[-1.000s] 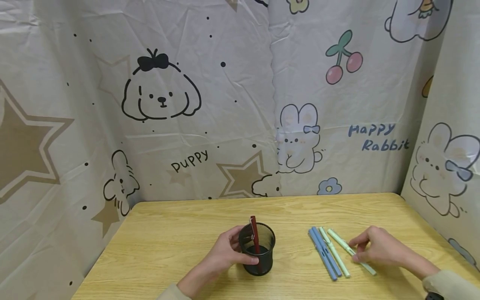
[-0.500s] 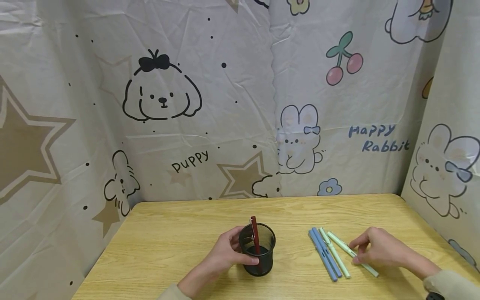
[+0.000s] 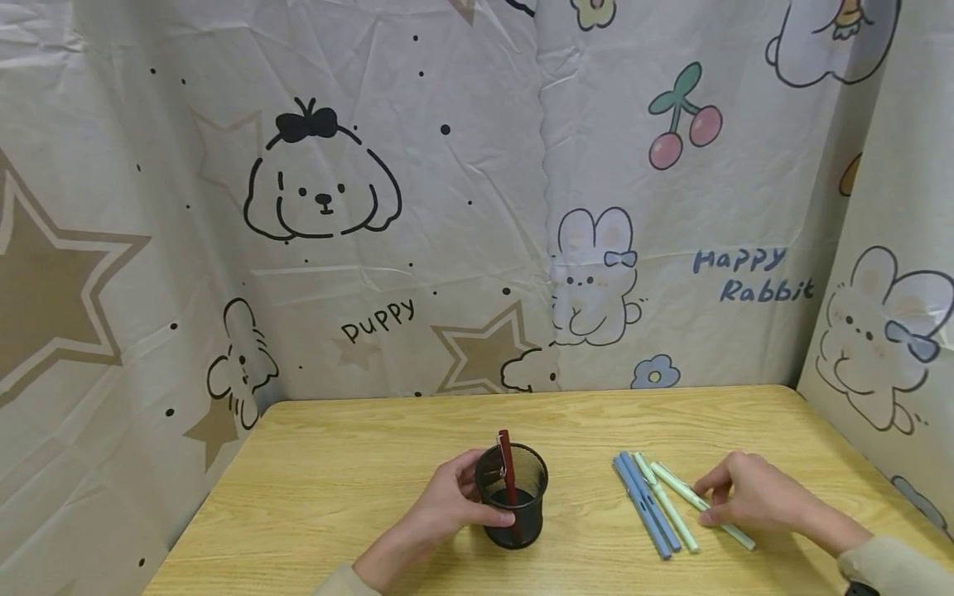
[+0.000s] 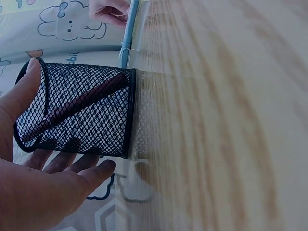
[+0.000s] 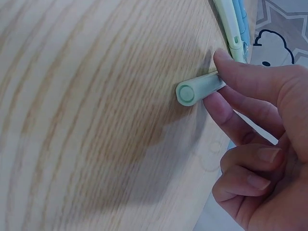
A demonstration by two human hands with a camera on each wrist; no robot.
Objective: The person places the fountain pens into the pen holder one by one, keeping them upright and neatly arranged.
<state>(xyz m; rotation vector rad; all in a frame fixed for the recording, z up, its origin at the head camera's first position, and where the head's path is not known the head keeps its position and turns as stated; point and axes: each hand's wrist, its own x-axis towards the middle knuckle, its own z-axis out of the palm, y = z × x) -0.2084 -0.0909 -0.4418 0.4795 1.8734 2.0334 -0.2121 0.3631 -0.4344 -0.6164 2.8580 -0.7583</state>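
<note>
My left hand [image 3: 440, 509] holds a black mesh pen cup [image 3: 527, 526], thumb over the rim and fingers round the far side. A dark red pen [image 3: 508, 468] leans inside; through the mesh [image 4: 103, 137] it shows slanting in the left wrist view. On the right, my right hand [image 3: 763, 501] pinches a light green pen [image 3: 673, 480] between thumb and fingers. In the right wrist view this pen's round end [image 5: 186, 94] points toward the camera. Left of it lie a second light green pen [image 3: 672, 511] and two blue pens [image 3: 644, 509], side by side.
Everything stands on a light wooden table [image 3: 358, 480]. Behind it and along both sides hangs a printed curtain [image 3: 477, 207] with cartoon animals. The bare tabletop stretches between the cup and the pens.
The pinched light green pen has shifted slightly toward the lower right, its near end extending further past my right hand. My left hand, the cup and the red pen stay put.
</note>
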